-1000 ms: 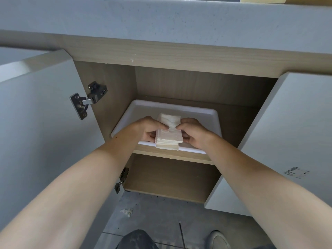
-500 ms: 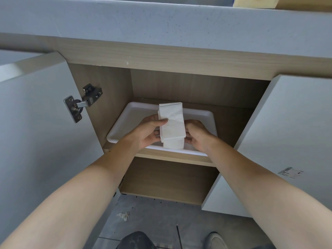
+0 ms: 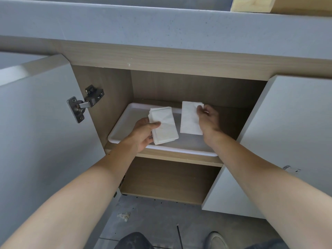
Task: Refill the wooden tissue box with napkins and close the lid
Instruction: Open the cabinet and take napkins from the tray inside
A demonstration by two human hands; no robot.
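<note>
A tray is sitting on the upper shelf inside the cabinet, under the countertop. The left hand is holding a napkin stack above the tray; just to its right, the right hand is holding a single napkin. Open doors are flanking the opening, left door and right door, with a hinge on the left one

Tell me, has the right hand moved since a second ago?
Yes. The right hand has drawn rightward off the napkin stack, carrying one napkin toward the white tray's right end.
</note>
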